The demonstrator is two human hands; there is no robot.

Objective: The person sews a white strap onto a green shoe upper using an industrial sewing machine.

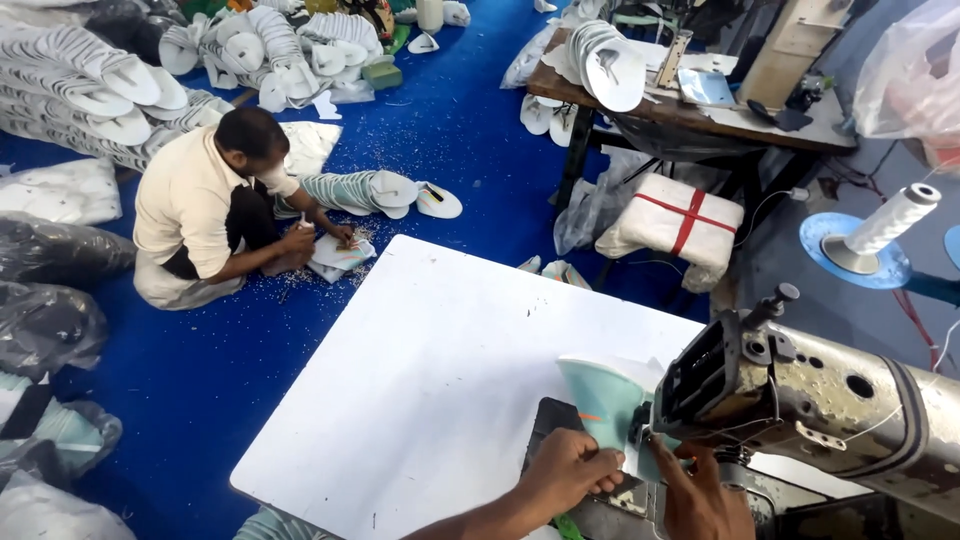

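**Two hands at the sewing machine, a pale green piece between them**

Blue floor covering (420, 130) is seen over the whole workshop, and a large white flat table top (430, 390) is set in front of the camera. At its right edge a worn grey metal sewing machine (830, 400) is placed.

Both of the person's forearms are brought in from the bottom edge. The left hand (565, 470) is held palm down, its fingers curled and closed on the lower edge of a pale green curved piece of soft material (605, 400). The right hand (700, 495) is raised beside it, directly under the head of the machine; its fingers are pressed against the same piece, but whether they are closed around it cannot be told. The piece is stood up on the table edge, just beside the machine head and touching it.

A white cone of thread (890, 222) is mounted on a round blue stand (850, 250) behind the machine. On the floor a co-worker in a cream shirt (200, 210) is seated, bent over small pieces. Stacks of white slipper soles (90, 80) are piled behind that person, and more are laid on a dark wooden table (690, 110). Dark plastic bags (50, 320), filled with goods, are lined along the left.
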